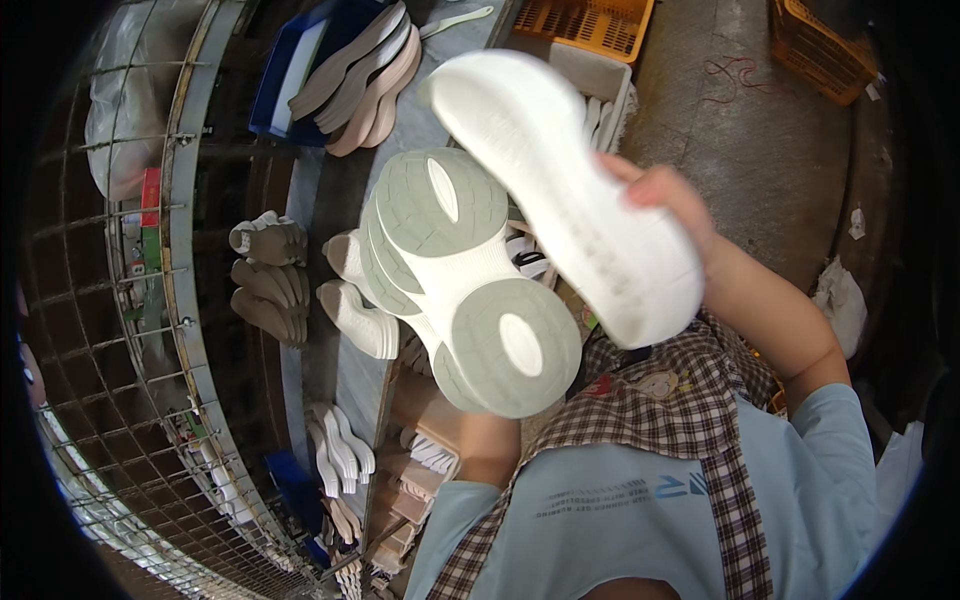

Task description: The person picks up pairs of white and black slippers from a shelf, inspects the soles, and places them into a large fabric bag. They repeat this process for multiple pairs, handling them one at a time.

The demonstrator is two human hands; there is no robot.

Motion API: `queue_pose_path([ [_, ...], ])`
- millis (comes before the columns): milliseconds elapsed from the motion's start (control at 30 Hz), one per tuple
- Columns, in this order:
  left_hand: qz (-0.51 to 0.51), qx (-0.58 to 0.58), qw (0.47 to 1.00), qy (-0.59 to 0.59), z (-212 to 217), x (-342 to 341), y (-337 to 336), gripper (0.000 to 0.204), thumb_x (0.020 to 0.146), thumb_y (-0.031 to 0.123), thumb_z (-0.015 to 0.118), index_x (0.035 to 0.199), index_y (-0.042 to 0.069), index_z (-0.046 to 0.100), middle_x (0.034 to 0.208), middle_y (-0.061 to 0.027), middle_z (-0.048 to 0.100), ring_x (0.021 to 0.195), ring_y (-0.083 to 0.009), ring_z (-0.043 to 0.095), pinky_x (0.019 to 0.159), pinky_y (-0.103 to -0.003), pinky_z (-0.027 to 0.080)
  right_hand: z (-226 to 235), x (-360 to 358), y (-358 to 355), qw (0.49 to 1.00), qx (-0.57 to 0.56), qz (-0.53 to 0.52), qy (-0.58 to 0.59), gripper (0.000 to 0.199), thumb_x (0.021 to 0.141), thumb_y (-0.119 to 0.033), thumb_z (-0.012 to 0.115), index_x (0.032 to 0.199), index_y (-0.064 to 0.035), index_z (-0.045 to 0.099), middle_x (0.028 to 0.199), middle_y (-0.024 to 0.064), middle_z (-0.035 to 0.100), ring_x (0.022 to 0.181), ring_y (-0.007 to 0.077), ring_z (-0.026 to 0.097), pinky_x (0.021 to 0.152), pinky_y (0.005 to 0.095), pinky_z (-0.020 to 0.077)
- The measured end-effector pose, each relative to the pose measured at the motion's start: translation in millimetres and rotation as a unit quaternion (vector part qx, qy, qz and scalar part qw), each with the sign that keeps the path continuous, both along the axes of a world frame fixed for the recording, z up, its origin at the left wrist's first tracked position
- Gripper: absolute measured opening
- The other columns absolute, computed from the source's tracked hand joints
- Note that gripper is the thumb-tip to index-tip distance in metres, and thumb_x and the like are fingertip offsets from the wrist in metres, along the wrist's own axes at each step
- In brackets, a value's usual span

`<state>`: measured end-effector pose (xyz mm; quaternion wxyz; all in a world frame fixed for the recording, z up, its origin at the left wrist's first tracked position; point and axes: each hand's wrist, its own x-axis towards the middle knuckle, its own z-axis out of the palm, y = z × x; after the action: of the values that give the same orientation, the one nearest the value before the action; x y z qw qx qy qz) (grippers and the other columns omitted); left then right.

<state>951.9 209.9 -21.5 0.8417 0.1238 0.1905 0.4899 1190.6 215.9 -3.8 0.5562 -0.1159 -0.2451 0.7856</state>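
Around the edge of a white sole [560,170], the right hand [674,200] curls.

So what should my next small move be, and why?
Perhaps bring the white sole against the stacked soles: your right hand holds it up next to them, at a similar slant, and your left hand seems hidden behind them, its forearm reaching that way.

Brownish-grey floor [750,140], wire-mesh frame [178,215]
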Motion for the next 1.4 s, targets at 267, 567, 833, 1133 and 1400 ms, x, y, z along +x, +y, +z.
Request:
queue_pose_path([
  [267,-0.037,0.051,0.996,-0.059,0,-2,2,0.057,0.092,0.036,0.051,0.140,0.011,0.033,0.138,-0.0163,0.038,0.112,-0.0283,0.051,0.087,-0.037,0.051,-40,29,-3,0.975,-0.169,0.041,0.140,0.067,0.083,-0.039,0.045,0.132,0.0056,0.039,0.116,0.0309,0.053,0.085,0.0298,0.068,0.063,0.0333,0.0610],
  [567,-0.053,0.071,0.993,-0.077,-6,10,23,0.059,0.092,0.036,0.052,0.141,0.011,0.031,0.141,-0.0170,0.033,0.110,-0.0294,0.051,0.084,-0.037,0.053,-51,-8,-6,0.995,-0.083,0.031,-0.046,0.072,0.079,-0.023,0.053,0.141,0.0013,0.026,0.132,0.0228,0.041,0.115,0.0310,0.051,0.097,0.0382,0.0448],
  [833,-0.106,0.100,0.967,-0.209,-17,15,34,0.061,0.091,0.036,0.052,0.142,0.011,0.030,0.145,-0.0177,0.028,0.108,-0.0303,0.052,0.081,-0.036,0.055,-72,0,-14,0.954,-0.193,0.091,0.212,0.052,0.083,-0.028,0.043,0.120,0.0068,0.053,0.103,0.0227,0.064,0.085,0.0290,0.068,0.073,0.0381,0.0596],
  [1133,-0.025,0.078,0.991,-0.105,-2,11,23,0.053,0.091,0.034,0.052,0.133,0.004,0.039,0.127,-0.0197,0.045,0.086,-0.0228,0.056,0.062,-0.028,0.056,-75,7,-16,0.957,-0.199,0.102,0.184,0.059,0.080,-0.029,0.044,0.129,0.0035,0.045,0.113,0.0211,0.061,0.095,0.0285,0.066,0.083,0.0391,0.0560],
  [1400,-0.048,0.028,0.995,-0.087,1,-3,31,0.035,0.091,0.032,0.052,0.111,0.004,0.043,0.099,-0.0122,0.040,0.069,-0.0162,0.043,0.050,-0.023,0.042,-79,-16,-7,0.994,-0.108,0.031,0.006,0.072,0.074,-0.024,0.052,0.139,-0.0020,0.031,0.125,0.0198,0.051,0.105,0.0302,0.059,0.088,0.0398,0.0530],
])
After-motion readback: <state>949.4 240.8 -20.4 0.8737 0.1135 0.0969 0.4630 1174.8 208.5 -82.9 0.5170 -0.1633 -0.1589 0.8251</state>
